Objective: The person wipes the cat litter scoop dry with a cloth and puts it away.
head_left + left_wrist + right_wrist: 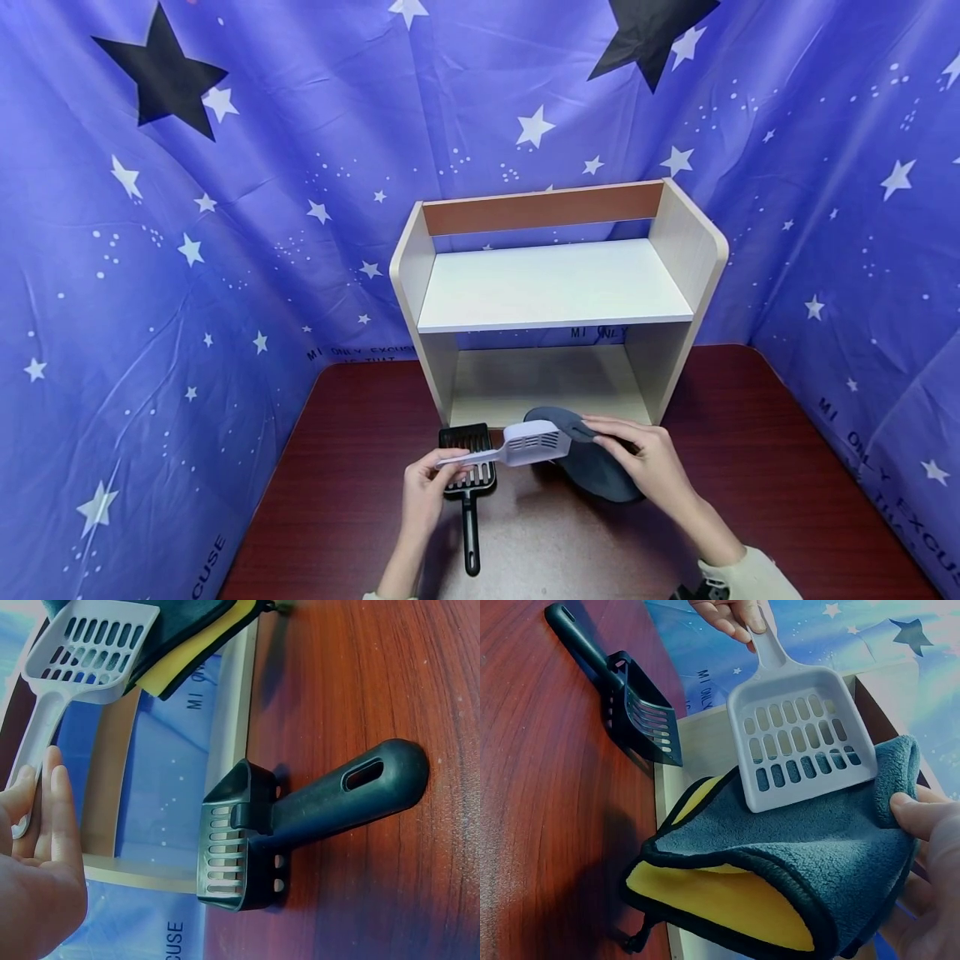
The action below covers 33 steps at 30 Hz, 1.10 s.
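My left hand (424, 493) pinches the handle of a light grey slotted litter scoop (534, 443), raised over the table with its head to the right. My right hand (647, 460) grips the upper edge of a grey-blue microfibre cloth (780, 832) with a yellow reverse and black trim. The cloth hangs folded, and the scoop's front edge overlaps it in the right wrist view. A black slotted litter scoop (240, 840) lies on the table below the left hand, its handle (470, 537) toward me.
A pale wooden two-tier shelf (555, 283) with a white upper board stands at the back of the dark red table (337, 500). Blue curtains (247, 208) with stars surround the table at the back and sides.
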{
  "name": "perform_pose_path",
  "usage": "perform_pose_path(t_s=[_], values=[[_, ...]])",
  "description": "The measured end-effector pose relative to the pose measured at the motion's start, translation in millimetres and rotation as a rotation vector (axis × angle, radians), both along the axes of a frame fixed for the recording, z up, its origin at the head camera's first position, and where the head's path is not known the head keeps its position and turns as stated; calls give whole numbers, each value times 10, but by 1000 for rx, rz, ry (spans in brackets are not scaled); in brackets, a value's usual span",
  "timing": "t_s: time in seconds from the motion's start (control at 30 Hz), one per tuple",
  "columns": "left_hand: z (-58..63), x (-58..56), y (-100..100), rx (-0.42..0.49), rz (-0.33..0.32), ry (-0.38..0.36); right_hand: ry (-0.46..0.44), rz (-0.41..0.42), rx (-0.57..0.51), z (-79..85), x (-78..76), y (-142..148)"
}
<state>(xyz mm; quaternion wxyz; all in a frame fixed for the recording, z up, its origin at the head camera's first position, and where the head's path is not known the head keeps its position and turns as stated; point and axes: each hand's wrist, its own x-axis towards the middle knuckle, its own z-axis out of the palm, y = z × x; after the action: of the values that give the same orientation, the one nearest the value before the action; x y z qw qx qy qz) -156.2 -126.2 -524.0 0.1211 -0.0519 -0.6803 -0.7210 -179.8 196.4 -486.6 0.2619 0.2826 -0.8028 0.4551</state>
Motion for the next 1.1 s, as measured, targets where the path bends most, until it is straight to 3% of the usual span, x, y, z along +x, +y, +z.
perform_pose_path(t_s=[0.2,0.43,0.77,0.93,1.1], values=[[17,6,6,4,-2,-5,32,-71,-26,-28,-8,37],[47,-9,4,40,23,-29,-14,-174,-23,-64,5,84],[90,-17,66,191,-5,-81,-74,-221,-122,-61,23,5],[111,13,148,236,-46,-132,-155,-214,-196,47,60,-96],[107,35,224,209,-72,-126,-212,-206,-256,295,158,-199]])
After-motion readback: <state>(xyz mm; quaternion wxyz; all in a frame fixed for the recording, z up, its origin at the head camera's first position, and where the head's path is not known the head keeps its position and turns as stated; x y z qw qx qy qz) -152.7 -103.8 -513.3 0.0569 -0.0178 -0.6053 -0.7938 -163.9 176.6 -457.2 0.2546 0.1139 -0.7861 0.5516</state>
